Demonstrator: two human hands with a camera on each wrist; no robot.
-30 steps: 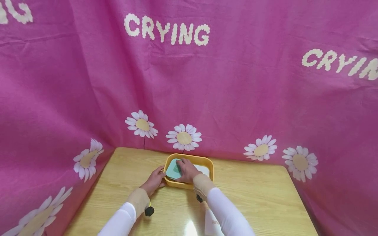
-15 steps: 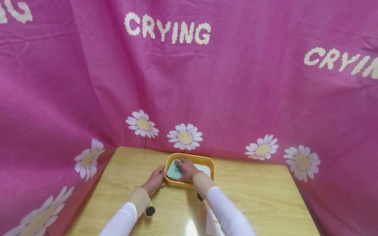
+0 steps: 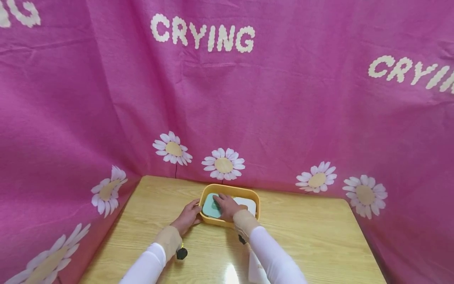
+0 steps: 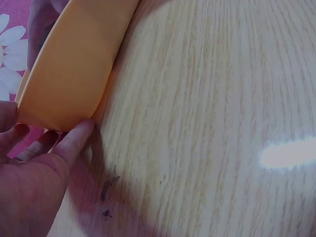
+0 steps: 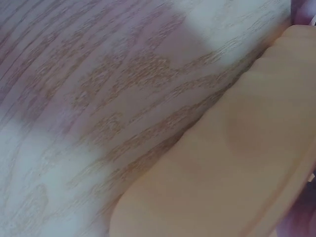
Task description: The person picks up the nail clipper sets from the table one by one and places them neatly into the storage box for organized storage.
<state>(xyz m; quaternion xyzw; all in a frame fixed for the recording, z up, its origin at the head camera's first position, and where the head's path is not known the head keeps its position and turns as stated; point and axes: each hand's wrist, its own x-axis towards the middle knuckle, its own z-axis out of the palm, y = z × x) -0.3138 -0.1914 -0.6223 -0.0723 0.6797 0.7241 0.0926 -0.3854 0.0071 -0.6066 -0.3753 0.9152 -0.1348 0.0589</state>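
Note:
A yellow-orange rectangular box (image 3: 254, 193) with rounded corners stands near the table's back edge. Inside, at its left, lies a mint-green lidded container (image 3: 210, 208); at its right is a white one (image 3: 249, 203) with a brownish patch. My left hand (image 3: 188, 217) holds the box's left end; in the left wrist view its fingertips (image 4: 81, 133) touch the outer wall (image 4: 71, 64). My right hand (image 3: 227, 207) reaches into the box, fingers resting on the green container and hiding its right side. Mostly the box's outer wall (image 5: 232, 153) fills the right wrist view.
A light wooden table (image 3: 305, 236) carries the box. A white flat item (image 3: 256, 270) lies partly under my right forearm. Behind and at both sides hangs a pink curtain (image 3: 276, 118) with daisies and lettering. A bright glare spot is on the tabletop.
The green container now lies flatter in the box, and more of the white one shows to its right. My right hand has shifted slightly to the right; the left hand keeps its place.

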